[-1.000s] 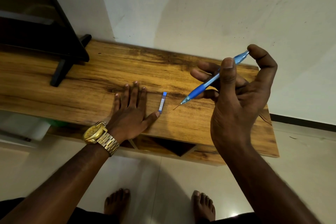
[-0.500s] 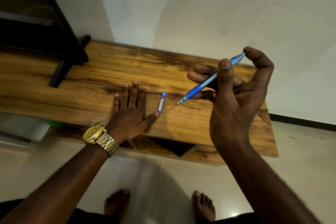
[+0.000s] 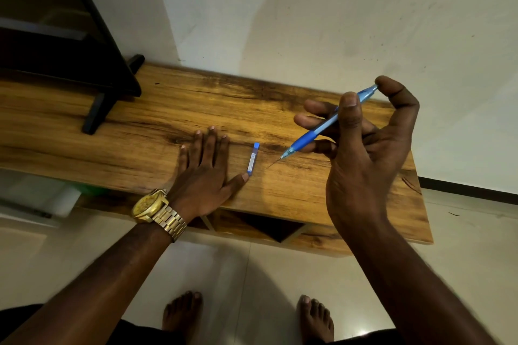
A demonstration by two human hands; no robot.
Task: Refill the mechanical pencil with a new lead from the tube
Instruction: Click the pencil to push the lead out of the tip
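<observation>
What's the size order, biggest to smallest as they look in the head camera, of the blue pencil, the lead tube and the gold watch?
1. Blue pencil, clearly longest, though held nearer the camera.
2. Gold watch, band included.
3. Lead tube, smallest.

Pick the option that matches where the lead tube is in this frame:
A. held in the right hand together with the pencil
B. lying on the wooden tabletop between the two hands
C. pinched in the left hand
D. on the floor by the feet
B: the lead tube lies on the wooden tabletop, just beyond the thumb of the flat left hand, while the right hand holds only the mechanical pencil.
</observation>
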